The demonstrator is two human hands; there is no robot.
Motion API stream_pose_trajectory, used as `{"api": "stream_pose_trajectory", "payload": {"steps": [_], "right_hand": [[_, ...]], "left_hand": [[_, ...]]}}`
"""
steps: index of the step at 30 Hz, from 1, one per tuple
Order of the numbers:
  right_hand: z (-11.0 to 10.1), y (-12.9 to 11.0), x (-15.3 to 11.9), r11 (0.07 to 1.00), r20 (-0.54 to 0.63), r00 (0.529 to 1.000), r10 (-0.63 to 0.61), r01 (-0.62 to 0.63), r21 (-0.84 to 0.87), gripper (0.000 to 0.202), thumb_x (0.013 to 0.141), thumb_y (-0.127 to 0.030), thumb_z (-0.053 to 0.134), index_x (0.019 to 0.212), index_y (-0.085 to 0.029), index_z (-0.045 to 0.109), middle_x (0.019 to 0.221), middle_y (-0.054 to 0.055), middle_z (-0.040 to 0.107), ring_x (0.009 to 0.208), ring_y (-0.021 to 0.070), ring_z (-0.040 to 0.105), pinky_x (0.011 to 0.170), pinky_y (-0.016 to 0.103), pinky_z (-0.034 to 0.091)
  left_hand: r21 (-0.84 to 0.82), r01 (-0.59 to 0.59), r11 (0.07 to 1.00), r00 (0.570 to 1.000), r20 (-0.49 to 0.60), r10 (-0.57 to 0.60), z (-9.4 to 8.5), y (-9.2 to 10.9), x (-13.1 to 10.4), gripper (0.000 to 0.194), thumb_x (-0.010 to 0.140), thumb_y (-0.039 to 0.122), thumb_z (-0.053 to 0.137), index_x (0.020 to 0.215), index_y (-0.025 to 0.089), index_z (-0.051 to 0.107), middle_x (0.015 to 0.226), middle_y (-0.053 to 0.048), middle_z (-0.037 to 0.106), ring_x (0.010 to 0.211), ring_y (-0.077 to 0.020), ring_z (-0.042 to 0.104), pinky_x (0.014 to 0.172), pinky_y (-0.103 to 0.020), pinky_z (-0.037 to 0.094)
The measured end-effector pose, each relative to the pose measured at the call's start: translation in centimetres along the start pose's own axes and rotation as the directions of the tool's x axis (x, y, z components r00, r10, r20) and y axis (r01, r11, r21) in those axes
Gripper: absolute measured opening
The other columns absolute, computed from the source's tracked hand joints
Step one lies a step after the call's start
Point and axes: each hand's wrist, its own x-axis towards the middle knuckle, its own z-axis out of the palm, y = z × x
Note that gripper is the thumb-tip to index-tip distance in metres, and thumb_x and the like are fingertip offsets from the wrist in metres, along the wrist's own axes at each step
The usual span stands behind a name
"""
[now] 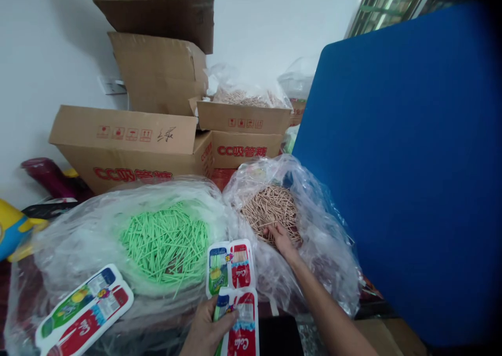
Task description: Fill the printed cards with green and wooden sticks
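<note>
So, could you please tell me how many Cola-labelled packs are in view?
3: the lower-left pack, the held pack in the left hand, and the far pack, partly covered by the held one. More may be hidden.

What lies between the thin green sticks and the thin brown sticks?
Crumpled clear plastic and, lower down, a red, green and white packet, in the head view.

You have bright green sticks (164, 241) at left and pinkish-tan sticks (274, 204) at right, both in milky, see-through bags (70, 241), near you red, green, navy and white packs (247, 330), farther back brown cartons (78, 123) lettered in red, and rightmost a plain deep-blue board (392, 152).
</note>
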Motion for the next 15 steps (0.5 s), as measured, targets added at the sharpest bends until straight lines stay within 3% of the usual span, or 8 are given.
{"api": "stream_pose_trajectory", "payload": {"steps": [4, 8, 12, 15], "right_hand": [[-0.5, -1.1, -0.5, 1.0, 0.016, 1.0, -0.008, 0.008, 0.003, 0.035, 0.081, -0.05, 0.049, 0.08, -0.019, 0.066, 0.081, 0.004, 0.068, 0.079, 0.02, 0.057, 0.083, 0.034, 0.041], [-0.7, -1.6, -1.1, 1.0, 0.065, 0.998, 0.003, -0.004, 0.023, 0.027, 0.072, -0.048, 0.062, 0.074, -0.021, 0.067, 0.082, 0.003, 0.069, 0.083, 0.0211, 0.057, 0.086, 0.034, 0.041], [-1.4, -2.1, 0.0, 0.991, 0.046, 0.998, 0.044, -0.05, 0.124, 0.032, 0.074, -0.05, 0.059, 0.078, -0.02, 0.065, 0.084, 0.004, 0.07, 0.085, 0.0215, 0.06, 0.086, 0.036, 0.043], [-2.2, -2.9, 1.2, 0.966, 0.042, 0.995, 0.096, -0.103, 0.236, 0.033, 0.07, -0.051, 0.063, 0.081, -0.02, 0.06, 0.075, 0.005, 0.071, 0.076, 0.0229, 0.064, 0.077, 0.037, 0.048]], "left_hand": [[-0.008, 0.007, 1.0, 1.0, -0.005, -0.007, 0.1, 0.3, -0.1, 0.042, 0.055, 0.042, 0.082, 0.081, 0.012, 0.069, 0.068, -0.006, 0.072, 0.062, -0.0227, 0.066, 0.064, -0.032, 0.052], [-0.024, 0.038, 0.999, 0.999, -0.017, -0.038, 0.4, 0.4, -0.2, 0.042, 0.055, 0.042, 0.083, 0.081, 0.012, 0.069, 0.066, -0.006, 0.072, 0.063, -0.0228, 0.067, 0.061, -0.03, 0.052], [-0.025, 0.048, 0.999, 0.999, -0.025, -0.048, 0.8, 0.8, -0.3, 0.04, 0.054, 0.04, 0.083, 0.079, 0.013, 0.069, 0.07, -0.006, 0.073, 0.057, -0.0192, 0.065, 0.059, -0.028, 0.051], [-0.002, 0.071, 0.997, 0.997, -0.031, -0.071, 1.1, 1.7, -0.2, 0.036, 0.058, 0.038, 0.081, 0.081, 0.013, 0.069, 0.073, -0.006, 0.073, 0.058, -0.0184, 0.064, 0.059, -0.028, 0.051]]}}
